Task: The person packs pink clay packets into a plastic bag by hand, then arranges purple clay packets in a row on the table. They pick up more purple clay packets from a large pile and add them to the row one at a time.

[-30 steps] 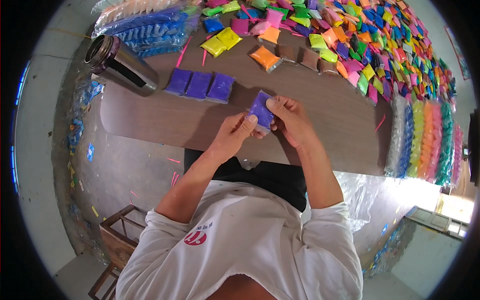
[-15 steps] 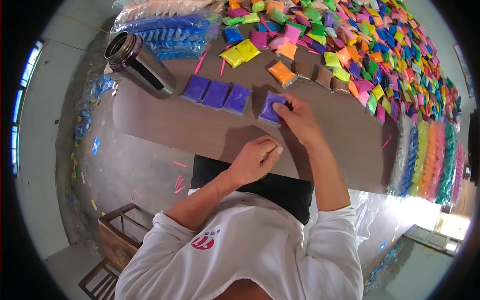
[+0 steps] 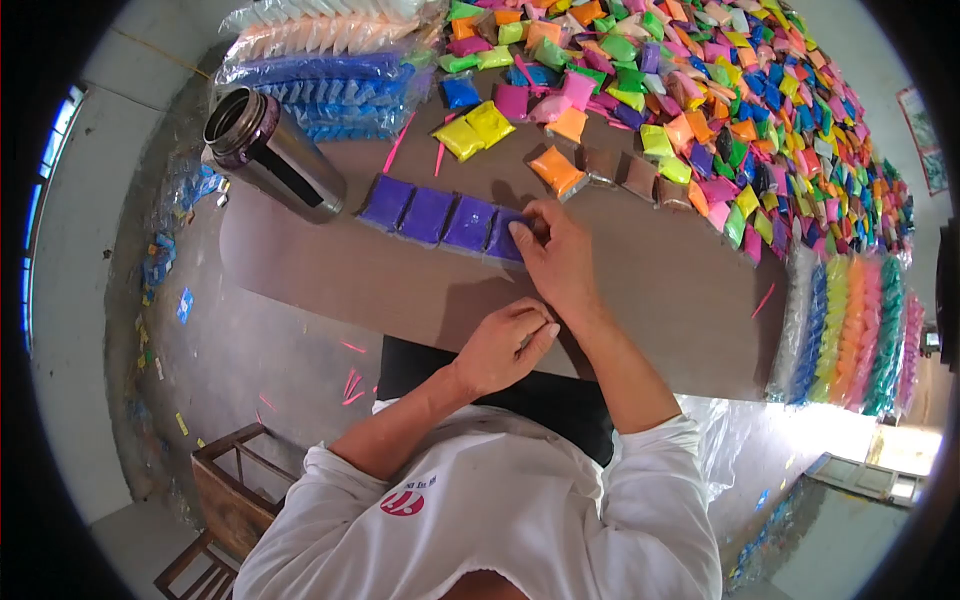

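Note:
Several purple packets (image 3: 427, 214) lie side by side in a row on the brown table (image 3: 660, 300). At the row's right end, my right hand (image 3: 556, 256) grips a purple packet (image 3: 504, 236) between thumb and fingers, next to the others. My left hand (image 3: 507, 345) rests near the table's front edge with its fingers curled together; whether anything is inside them is hidden. Beyond my right hand lie an orange packet (image 3: 556, 172) and brown packets (image 3: 638, 177). Two yellow packets (image 3: 474, 131) lie behind the purple row.
A steel flask (image 3: 275, 155) stands at the table's left. A large heap of coloured packets (image 3: 740, 110) covers the back right. Bagged packet strips (image 3: 835, 325) hang at the right edge, and more bags (image 3: 320, 70) lie at the back left. A wooden stool (image 3: 235, 490) stands lower left.
My right hand has moved left with the purple packet, bringing it up against the right end of the row. My left hand stays curled in about the same place. The camera view has shifted slightly.

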Motion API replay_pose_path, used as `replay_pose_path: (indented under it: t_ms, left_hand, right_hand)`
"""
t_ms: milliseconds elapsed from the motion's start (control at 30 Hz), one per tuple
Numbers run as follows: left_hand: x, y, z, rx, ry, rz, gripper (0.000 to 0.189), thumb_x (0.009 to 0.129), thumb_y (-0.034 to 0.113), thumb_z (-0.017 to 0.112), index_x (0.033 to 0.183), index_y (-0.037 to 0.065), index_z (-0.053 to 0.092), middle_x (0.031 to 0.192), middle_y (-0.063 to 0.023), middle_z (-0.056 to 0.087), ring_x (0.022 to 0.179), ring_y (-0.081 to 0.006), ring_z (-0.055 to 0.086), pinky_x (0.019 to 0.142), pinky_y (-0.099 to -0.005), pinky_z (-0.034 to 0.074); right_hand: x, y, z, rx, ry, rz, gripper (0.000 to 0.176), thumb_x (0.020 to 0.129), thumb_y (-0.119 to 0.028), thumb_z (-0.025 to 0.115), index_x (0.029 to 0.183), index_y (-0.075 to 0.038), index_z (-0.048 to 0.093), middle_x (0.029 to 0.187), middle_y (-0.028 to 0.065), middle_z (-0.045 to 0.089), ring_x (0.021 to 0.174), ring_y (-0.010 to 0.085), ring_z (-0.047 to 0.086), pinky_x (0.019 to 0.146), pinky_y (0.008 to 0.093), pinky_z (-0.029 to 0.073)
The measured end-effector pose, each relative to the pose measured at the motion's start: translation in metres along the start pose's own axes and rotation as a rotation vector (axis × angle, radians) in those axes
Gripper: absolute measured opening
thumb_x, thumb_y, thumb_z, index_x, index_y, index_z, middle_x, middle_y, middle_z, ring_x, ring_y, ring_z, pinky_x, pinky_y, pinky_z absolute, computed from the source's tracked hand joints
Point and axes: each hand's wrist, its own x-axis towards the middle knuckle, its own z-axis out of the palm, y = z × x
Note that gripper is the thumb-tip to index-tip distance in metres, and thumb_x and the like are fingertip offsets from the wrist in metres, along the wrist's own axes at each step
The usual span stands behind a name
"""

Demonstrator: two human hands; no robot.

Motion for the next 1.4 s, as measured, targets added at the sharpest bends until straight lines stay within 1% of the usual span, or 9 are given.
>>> replay_pose_path:
  t_ms: [333, 433, 533, 600, 867, 967, 1267, 1367, 1400]
  left_hand:
    - [0.000, 0.001, 0.001, 0.002, 0.003, 0.012, 0.016, 0.095, 0.011, 0.058, 0.094, -0.005, 0.062, 0.100, -0.0182, 0.065, 0.089, -0.0337, 0.064, 0.080, -0.0379, 0.052]
    - [0.000, 0.002, 0.001, 0.012, 0.004, 0.012, 0.017, 0.096, 0.011, 0.058, 0.096, -0.005, 0.063, 0.100, -0.0178, 0.066, 0.089, -0.0336, 0.064, 0.081, -0.0378, 0.052]
    - [-0.001, 0.004, 0.000, 0.010, -0.012, -0.023, 0.017, 0.096, 0.012, 0.058, 0.096, -0.004, 0.064, 0.101, -0.0170, 0.066, 0.089, -0.0332, 0.064, 0.081, -0.0373, 0.052]
    - [-0.001, 0.004, 0.000, 0.010, -0.004, -0.011, 0.016, 0.095, 0.012, 0.058, 0.094, -0.003, 0.063, 0.099, -0.0167, 0.065, 0.087, -0.0339, 0.064, 0.077, -0.0378, 0.051]
    - [0.001, -0.001, 0.003, 0.054, 0.047, 0.094, 0.014, 0.095, 0.012, 0.060, 0.089, -0.001, 0.063, 0.096, -0.0151, 0.064, 0.077, -0.0337, 0.061, 0.065, -0.0382, 0.050]
    - [0.001, 0.001, 0.001, -0.013, 0.019, 0.077, 0.014, 0.095, 0.010, 0.061, 0.087, 0.000, 0.062, 0.096, -0.0145, 0.064, 0.073, -0.0321, 0.060, 0.061, -0.0376, 0.049]
    - [0.001, 0.003, -0.001, -0.026, -0.002, 0.060, 0.013, 0.096, 0.008, 0.060, 0.089, -0.002, 0.063, 0.098, -0.0134, 0.064, 0.077, -0.0262, 0.060, 0.067, -0.0329, 0.049]
    - [0.001, 0.003, 0.002, -0.013, 0.048, 0.028, 0.017, 0.097, 0.014, 0.059, 0.092, -0.001, 0.063, 0.096, -0.0145, 0.064, 0.080, -0.0324, 0.061, 0.069, -0.0375, 0.051]
    - [0.002, 0.004, 0.001, -0.024, 0.037, 0.010, 0.019, 0.098, 0.016, 0.058, 0.092, -0.001, 0.063, 0.096, -0.0148, 0.065, 0.081, -0.0325, 0.061, 0.071, -0.0377, 0.051]
  right_hand:
    - [0.006, 0.003, -0.001, -0.078, -0.151, -0.010, 0.014, 0.085, -0.011, 0.070, 0.097, -0.003, 0.066, 0.086, 0.0185, 0.066, 0.080, 0.0370, 0.066, 0.069, 0.0448, 0.052]
    - [0.006, 0.011, -0.005, 0.005, -0.032, -0.080, 0.013, 0.086, -0.012, 0.071, 0.095, -0.003, 0.068, 0.086, 0.0163, 0.068, 0.077, 0.0307, 0.067, 0.066, 0.0394, 0.052]
    - [0.027, 0.020, -0.023, -0.075, 0.228, -0.146, 0.015, 0.086, -0.010, 0.067, 0.099, -0.002, 0.066, 0.086, 0.0189, 0.066, 0.083, 0.0386, 0.065, 0.072, 0.0447, 0.051]
    - [0.057, 0.026, -0.053, -0.340, 0.316, -0.313, 0.017, 0.084, -0.008, 0.065, 0.099, 0.000, 0.067, 0.090, 0.0186, 0.067, 0.085, 0.0396, 0.063, 0.077, 0.0461, 0.050]
    - [0.159, 0.127, -0.092, -0.772, 0.323, -0.256, 0.026, 0.075, -0.017, 0.074, 0.096, -0.003, 0.067, 0.099, 0.0144, 0.069, 0.095, 0.0342, 0.064, 0.084, 0.0465, 0.050]
    - [0.173, 0.119, -0.088, -0.891, 0.204, -0.072, 0.034, 0.078, -0.022, 0.074, 0.105, -0.004, 0.068, 0.104, 0.0158, 0.070, 0.098, 0.0356, 0.065, 0.086, 0.0459, 0.051]
    - [0.191, 0.133, -0.093, -0.910, 0.300, -0.147, 0.015, 0.087, -0.019, 0.063, 0.097, -0.008, 0.068, 0.086, 0.0125, 0.071, 0.083, 0.0345, 0.067, 0.072, 0.0487, 0.051]
    - [0.163, 0.108, -0.107, -0.542, 0.450, -0.202, 0.016, 0.092, -0.021, 0.063, 0.097, -0.006, 0.068, 0.081, 0.0084, 0.070, 0.070, 0.0247, 0.066, 0.062, 0.0388, 0.051]
    - [0.151, 0.099, -0.115, -0.201, 0.301, -0.058, 0.018, 0.094, -0.022, 0.063, 0.098, -0.006, 0.068, 0.080, 0.0057, 0.069, 0.069, 0.0201, 0.065, 0.060, 0.0349, 0.050]
